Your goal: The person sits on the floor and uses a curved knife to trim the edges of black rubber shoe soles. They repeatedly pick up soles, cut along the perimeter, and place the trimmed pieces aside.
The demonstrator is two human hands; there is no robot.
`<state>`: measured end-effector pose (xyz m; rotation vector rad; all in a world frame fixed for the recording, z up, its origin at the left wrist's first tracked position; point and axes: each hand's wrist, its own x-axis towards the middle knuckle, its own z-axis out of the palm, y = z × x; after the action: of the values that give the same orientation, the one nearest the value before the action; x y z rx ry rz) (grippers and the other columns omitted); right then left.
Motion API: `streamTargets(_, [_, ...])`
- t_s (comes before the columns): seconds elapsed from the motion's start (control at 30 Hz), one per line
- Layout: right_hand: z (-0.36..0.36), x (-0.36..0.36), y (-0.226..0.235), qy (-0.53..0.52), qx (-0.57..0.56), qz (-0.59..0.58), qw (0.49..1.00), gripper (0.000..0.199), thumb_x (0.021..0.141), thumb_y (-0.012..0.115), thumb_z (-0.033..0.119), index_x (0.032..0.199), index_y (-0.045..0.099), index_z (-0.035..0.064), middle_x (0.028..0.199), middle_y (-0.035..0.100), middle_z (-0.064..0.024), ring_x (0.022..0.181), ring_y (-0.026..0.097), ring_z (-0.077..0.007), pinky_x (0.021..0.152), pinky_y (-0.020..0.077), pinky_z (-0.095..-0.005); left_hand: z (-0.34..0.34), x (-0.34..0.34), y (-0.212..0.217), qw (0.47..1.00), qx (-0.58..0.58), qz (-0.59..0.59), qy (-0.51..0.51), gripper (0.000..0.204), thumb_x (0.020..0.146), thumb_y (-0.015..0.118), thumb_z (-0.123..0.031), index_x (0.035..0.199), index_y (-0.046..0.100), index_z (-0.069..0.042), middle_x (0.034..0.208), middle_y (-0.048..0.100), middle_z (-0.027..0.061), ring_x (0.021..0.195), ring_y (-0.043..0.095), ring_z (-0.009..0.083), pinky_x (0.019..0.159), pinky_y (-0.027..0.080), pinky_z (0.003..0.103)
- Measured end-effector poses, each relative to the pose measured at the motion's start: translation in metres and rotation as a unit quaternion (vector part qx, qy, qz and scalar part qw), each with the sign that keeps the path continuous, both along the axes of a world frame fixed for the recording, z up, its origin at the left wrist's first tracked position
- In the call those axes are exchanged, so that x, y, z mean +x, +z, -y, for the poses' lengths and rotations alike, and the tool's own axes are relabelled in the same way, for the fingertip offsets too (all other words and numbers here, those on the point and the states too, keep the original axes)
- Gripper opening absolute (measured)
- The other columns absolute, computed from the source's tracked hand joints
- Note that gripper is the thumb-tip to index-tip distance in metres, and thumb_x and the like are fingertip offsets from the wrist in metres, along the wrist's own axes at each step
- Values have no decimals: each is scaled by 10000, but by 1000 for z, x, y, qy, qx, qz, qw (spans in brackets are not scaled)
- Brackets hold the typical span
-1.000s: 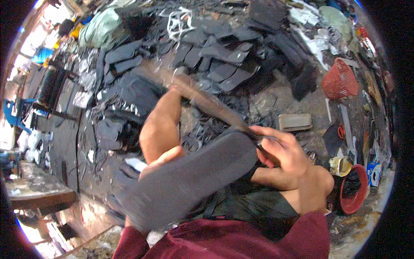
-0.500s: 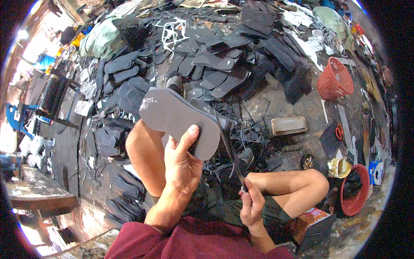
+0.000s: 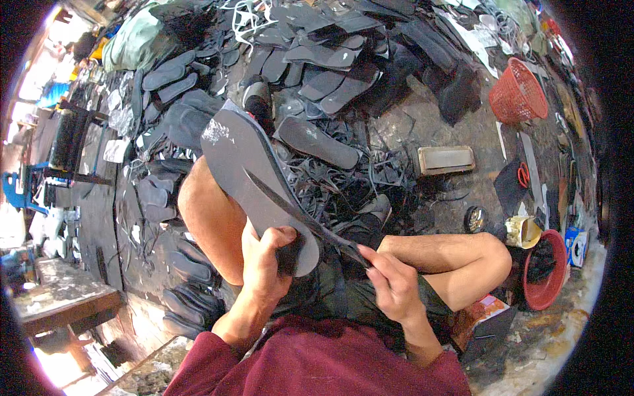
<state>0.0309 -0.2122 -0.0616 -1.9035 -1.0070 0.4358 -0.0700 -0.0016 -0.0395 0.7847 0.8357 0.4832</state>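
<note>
My left hand (image 3: 267,261) is closed round the heel end of a dark grey shoe sole (image 3: 231,171), its thumb on the upper face. The sole is raised above my lap and tilted, its wide toe end up to the left, with a whitish scuffed patch there. A long, narrow dark strip (image 3: 317,228) tapers to a point and lies across the sole's face and right edge. My right hand (image 3: 396,287) pinches the strip's lower end. I cannot tell whether it is a blade or a rubber offcut.
Many dark soles (image 3: 323,86) lie heaped ahead, with black scraps (image 3: 330,181) nearer my legs. To the right are a whetstone-like block (image 3: 446,160), a red basket (image 3: 518,92), orange-handled scissors (image 3: 523,173) and a red basin (image 3: 545,270). A wooden bench (image 3: 66,297) stands left.
The sole has turned more upright and shifted slightly left and down. The strip, earlier beside the sole's right edge, now lies over its face. My right hand has moved slightly right.
</note>
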Motion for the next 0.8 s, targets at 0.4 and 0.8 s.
streamTargets(0.4, [-168, 33, -12, -5, 77, 15, 997, 359, 982, 529, 88, 1334, 593, 68, 1213, 666, -189, 1048, 679, -354, 853, 537, -379, -2, -32, -8, 998, 11, -8, -67, 701, 652, 736, -74, 1300, 474, -17, 1079, 625, 79, 966, 632, 201, 891, 524, 359])
streamTargets(0.8, [-146, -6, 31, 142, 174, -64, 972, 388, 984, 528, 100, 1364, 557, 24, 1149, 670, -169, 928, 675, -319, 849, 521, -395, -50, -60, 28, 995, 86, 57, -8, 437, 882, 758, -320, 1179, 615, -32, 1050, 685, 62, 950, 643, 161, 838, 515, 315])
